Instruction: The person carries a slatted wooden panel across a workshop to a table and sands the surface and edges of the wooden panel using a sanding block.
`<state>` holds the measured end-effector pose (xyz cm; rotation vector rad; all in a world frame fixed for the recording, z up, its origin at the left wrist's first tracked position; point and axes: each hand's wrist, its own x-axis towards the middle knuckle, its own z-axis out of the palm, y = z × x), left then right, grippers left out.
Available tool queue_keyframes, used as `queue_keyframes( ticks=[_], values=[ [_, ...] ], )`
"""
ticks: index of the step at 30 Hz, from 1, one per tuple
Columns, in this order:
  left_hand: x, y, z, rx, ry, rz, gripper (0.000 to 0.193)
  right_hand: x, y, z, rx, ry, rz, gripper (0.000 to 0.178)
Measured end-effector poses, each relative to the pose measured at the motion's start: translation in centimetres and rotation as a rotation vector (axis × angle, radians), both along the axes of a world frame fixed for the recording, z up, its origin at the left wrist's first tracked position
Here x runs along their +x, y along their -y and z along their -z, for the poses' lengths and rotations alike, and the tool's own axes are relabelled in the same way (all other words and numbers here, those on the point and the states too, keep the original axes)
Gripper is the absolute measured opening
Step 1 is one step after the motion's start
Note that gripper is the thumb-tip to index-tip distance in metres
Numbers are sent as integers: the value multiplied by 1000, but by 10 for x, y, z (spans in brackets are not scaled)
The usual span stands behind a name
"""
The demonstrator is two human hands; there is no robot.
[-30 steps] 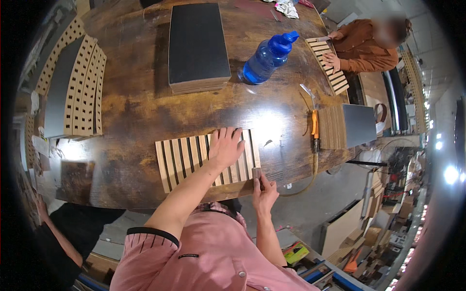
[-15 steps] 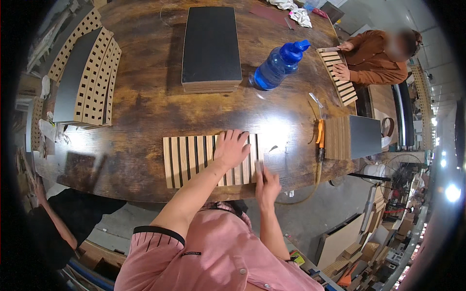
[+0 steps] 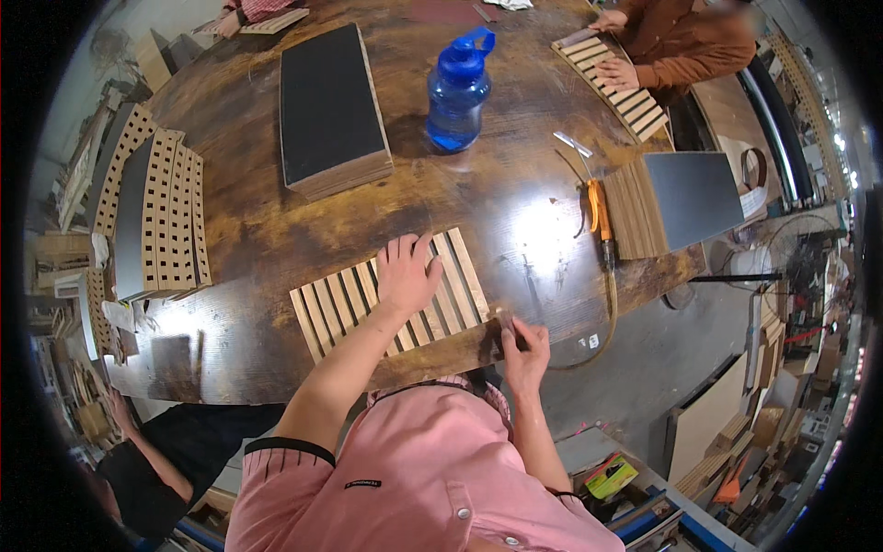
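A slatted panel (image 3: 453,296) of light wood strips with dark grooves lies tilted on the brown table near its front edge. My left hand (image 3: 405,278) rests spread on top of it, fingers toward its far edge. At the panel's near right corner, my right hand (image 3: 526,357) pinches a small flat piece (image 3: 505,324) between thumb and fingers. That piece is mostly hidden by the fingers, so its kind cannot be made out.
Beyond the panel stand a stack of black-topped boards (image 3: 333,106) and a blue water bottle (image 3: 457,97). An orange air gun (image 3: 600,212) with a hose lies by another board stack (image 3: 685,202) at right. Perforated boards (image 3: 166,216) stand left. Co-workers are around the table.
The panel has turned counterclockwise, its right end now farther from me. My left hand stays on it; my right hand has moved slightly right. The view has also shifted.
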<state>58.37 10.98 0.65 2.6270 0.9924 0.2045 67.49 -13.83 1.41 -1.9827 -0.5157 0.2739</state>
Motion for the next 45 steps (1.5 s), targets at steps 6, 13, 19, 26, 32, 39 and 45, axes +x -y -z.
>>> queue_keyframes(
  ticks=[6, 13, 19, 26, 32, 39, 45],
  values=[
    [5, 1, 3, 61, 43, -5, 46, 9, -48, 0, -43, 104, -146, 32],
    [3, 2, 5, 59, 28, 0, 47, 7, -45, -2, -12, -59, -199, 30],
    [7, 4, 3, 103, 92, 31, 47, 50, -137, 20, -27, 91, -203, 29],
    [2, -1, 4, 38, 51, -14, 47, 23, -82, 18, -57, 63, -204, 27],
    [3, 2, 5, 49, 75, -1, 48, 30, -96, 20, 14, 22, -208, 27],
    [5, 0, 7, 47, 88, -5, 48, 43, -133, 20, 73, 18, -219, 27],
    [8, 2, 7, 21, 23, 17, 46, 17, -52, 10, 46, -84, -163, 33]
  ],
)
